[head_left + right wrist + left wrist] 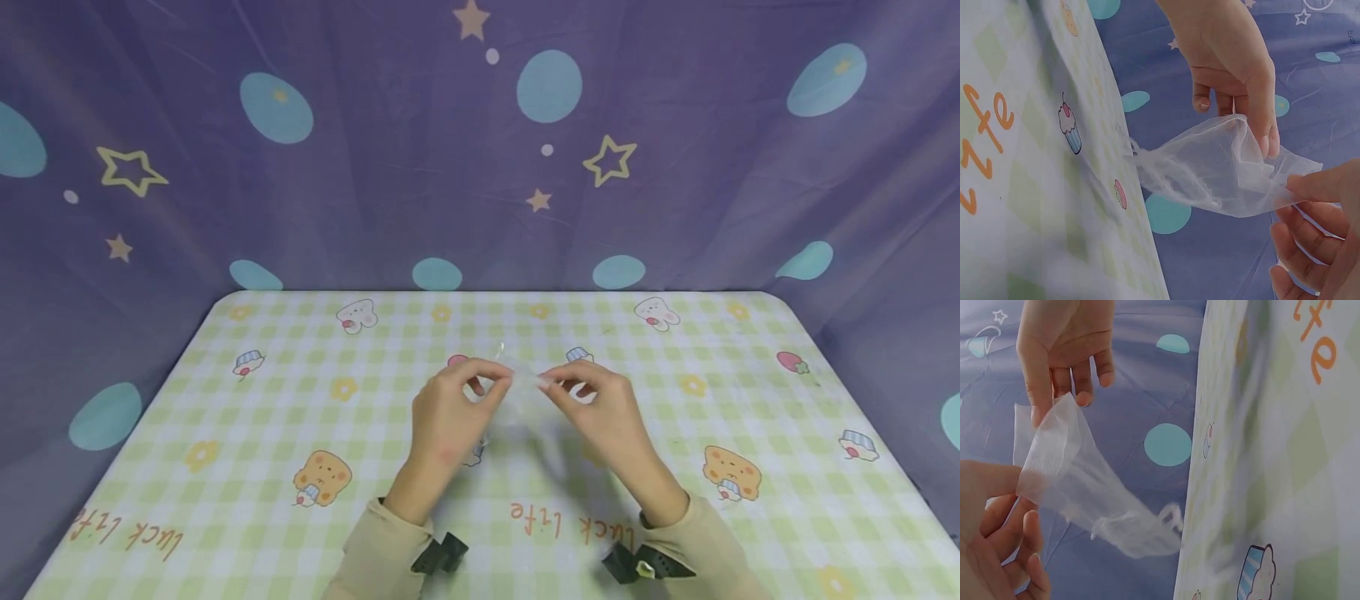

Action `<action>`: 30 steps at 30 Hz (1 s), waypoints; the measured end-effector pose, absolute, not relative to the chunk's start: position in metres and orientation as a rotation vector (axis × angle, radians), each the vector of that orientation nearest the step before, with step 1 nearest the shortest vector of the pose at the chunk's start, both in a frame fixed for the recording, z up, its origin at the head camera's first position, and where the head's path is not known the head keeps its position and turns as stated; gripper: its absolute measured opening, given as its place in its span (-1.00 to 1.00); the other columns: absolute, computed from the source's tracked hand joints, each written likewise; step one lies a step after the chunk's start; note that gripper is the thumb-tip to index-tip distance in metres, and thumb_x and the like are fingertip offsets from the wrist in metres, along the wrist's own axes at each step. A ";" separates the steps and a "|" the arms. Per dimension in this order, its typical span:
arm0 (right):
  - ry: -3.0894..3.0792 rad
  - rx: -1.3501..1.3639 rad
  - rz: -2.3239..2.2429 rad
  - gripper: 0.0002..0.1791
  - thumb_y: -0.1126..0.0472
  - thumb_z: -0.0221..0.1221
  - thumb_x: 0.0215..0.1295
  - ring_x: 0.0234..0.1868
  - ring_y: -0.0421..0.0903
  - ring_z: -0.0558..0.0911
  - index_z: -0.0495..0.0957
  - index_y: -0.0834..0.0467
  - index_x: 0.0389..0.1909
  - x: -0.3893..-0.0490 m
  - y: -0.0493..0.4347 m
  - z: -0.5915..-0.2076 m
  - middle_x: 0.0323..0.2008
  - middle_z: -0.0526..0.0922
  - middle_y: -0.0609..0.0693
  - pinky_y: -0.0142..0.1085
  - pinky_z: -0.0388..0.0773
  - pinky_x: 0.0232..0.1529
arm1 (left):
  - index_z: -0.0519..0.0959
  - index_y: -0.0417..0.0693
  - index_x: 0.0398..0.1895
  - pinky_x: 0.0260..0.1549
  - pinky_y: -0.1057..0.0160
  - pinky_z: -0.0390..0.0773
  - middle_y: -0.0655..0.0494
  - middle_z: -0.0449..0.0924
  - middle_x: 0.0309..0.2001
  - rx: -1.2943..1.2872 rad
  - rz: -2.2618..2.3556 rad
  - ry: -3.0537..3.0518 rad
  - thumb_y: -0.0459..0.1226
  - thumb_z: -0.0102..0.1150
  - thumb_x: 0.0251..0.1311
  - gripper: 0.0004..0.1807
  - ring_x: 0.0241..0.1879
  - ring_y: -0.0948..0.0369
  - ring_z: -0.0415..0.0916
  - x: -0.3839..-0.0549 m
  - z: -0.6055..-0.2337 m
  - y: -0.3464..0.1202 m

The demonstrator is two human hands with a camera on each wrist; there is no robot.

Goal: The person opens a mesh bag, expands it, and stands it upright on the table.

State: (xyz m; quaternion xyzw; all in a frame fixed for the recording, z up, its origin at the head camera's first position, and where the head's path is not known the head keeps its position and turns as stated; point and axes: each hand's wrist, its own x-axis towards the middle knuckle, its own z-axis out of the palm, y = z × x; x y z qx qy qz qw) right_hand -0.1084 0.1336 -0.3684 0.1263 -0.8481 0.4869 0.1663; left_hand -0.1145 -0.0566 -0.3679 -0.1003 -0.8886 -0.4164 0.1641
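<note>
Between my two hands hangs a thin, see-through white mesh bag (1085, 481), very faint in the head view. My left hand (453, 408) pinches one side of its upper edge between thumb and fingers. The opposite side is pinched by my right hand (603, 408). In the right wrist view the bag (1210, 165) widens towards the hands and narrows at its far end. A loose white string (1179, 172) shows at the narrow part; whether it lies inside or outside I cannot tell.
Below the hands lies a table with a green-checked cloth (405, 533) printed with cartoon figures and lettering. A purple curtain (450, 200) with stars and blue ovals stands behind the table. Dark straps with black pieces (442, 554) sit at the sleeve cuffs.
</note>
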 end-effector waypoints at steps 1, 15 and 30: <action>-2.405 0.369 1.382 -0.95 0.30 0.40 0.17 -0.34 -0.17 0.62 0.75 0.15 -0.34 -0.109 0.134 -0.369 -0.39 0.73 -0.12 -0.18 0.57 -0.27 | 0.75 0.24 -0.30 -0.56 0.28 0.41 0.45 0.66 -0.37 -0.288 -1.205 -2.540 -0.16 0.43 0.13 -0.92 -0.44 0.37 0.50 -0.115 -0.368 -0.057; -2.356 0.389 1.366 -0.87 0.41 0.44 0.05 -0.41 -0.20 0.61 0.71 0.14 -0.44 -0.110 0.137 -0.369 -0.46 0.72 -0.12 -0.21 0.55 -0.30 | 0.78 0.23 -0.24 -0.55 0.30 0.40 0.40 0.66 -0.41 -0.374 -1.250 -2.629 -0.03 0.34 0.22 -0.86 -0.45 0.39 0.48 -0.114 -0.367 -0.056; -2.416 0.466 1.578 -0.75 0.26 0.39 0.18 -0.27 -0.19 0.62 0.73 0.14 -0.09 -0.108 0.140 -0.364 -0.35 0.70 -0.14 -0.27 0.56 -0.21 | 0.76 0.17 -0.36 -0.58 0.28 0.37 0.43 0.65 -0.40 -0.276 -1.284 -2.463 -0.14 0.43 0.14 -0.95 -0.52 0.38 0.44 -0.115 -0.366 -0.059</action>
